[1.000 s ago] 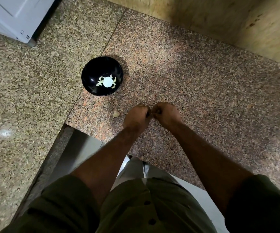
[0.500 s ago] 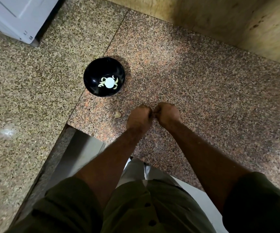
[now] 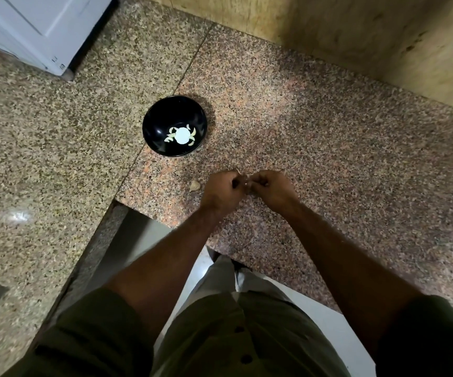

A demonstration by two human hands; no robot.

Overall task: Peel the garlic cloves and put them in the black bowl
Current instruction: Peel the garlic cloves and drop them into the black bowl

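1. The garlic clove being worked on is almost wholly hidden between the two hands; only a small pale sliver [image 3: 244,183] shows where the fingertips meet, above the pinkish granite table [image 3: 328,148].
2. The left hand [image 3: 221,190] is curled into a loose fist, its fingertips pinching that clove from the left.
3. The right hand [image 3: 273,187] is likewise curled, with its fingers closed on the same clove from the right, so the knuckles of both hands nearly touch.
4. A second garlic clove [image 3: 194,185], still in its skin, lies on the table just beside the left hand, on its outer side.
5. A thin scrap of papery skin [image 3: 237,171] shows at the far edge of the left hand.
6. The black bowl [image 3: 163,118] stands upright farther back and to the left, well apart from the hands, straddling the seam between the pinkish slab and the greyer slab [image 3: 43,131] to the left.
7. Several peeled cloves [image 3: 170,138] lie in the bottom of the bowl, ringed round a round white patch [image 3: 182,136] at its centre.
8. A white cabinet or appliance [image 3: 38,28] stands at the far left corner.
9. A yellowish wall [image 3: 355,36] runs along the back of the table.
10. Both forearms are bare, with dark green sleeves [image 3: 423,336] at the bottom of the view.
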